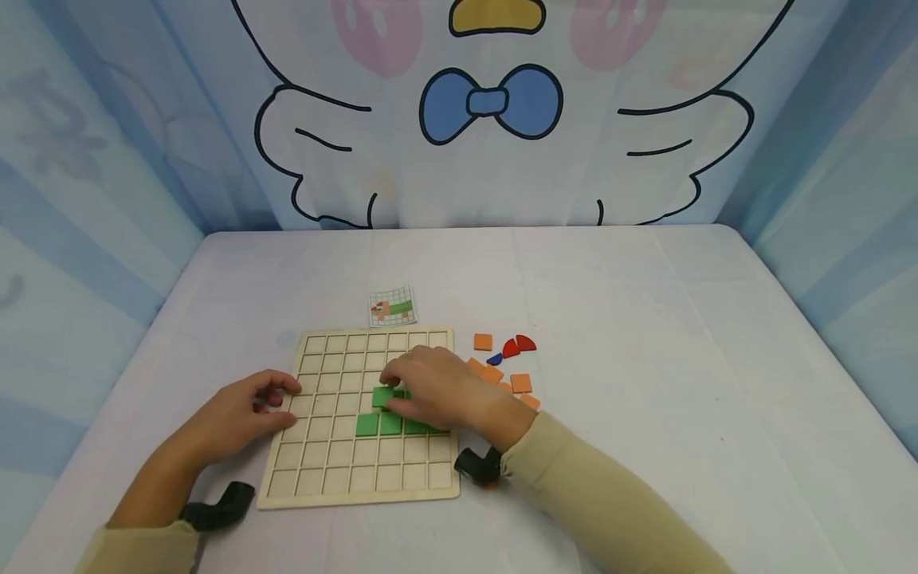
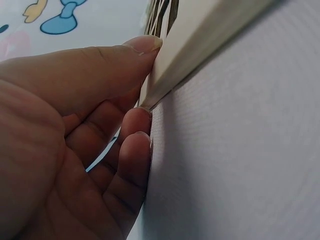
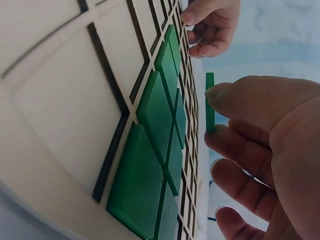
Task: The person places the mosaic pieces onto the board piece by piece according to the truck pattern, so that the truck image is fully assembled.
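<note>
My right hand (image 1: 437,387) is over the wooden grid board (image 1: 358,501). Between its thumb and a finger it pinches a thin green tile (image 3: 210,116), seen edge-on in the right wrist view and raised off the board. Beneath lie several green square tiles (image 3: 137,185), side by side in two rows of grid cells; the hand covers part of the upper row in the head view. At the board's left edge rests my left hand (image 1: 237,418). Its thumb (image 2: 142,45) touches the rim, and its bent fingers (image 2: 134,155) sit low against the edge, by the tabletop.
A small pattern card (image 1: 392,308) lies behind the board. To the right are loose orange square tiles (image 1: 520,383), red quarter-round pieces (image 1: 526,343) and a blue half-round piece (image 1: 495,359). Both wrists wear black devices (image 1: 222,507). Printed curtains (image 1: 488,175) stand around the white table (image 1: 681,399).
</note>
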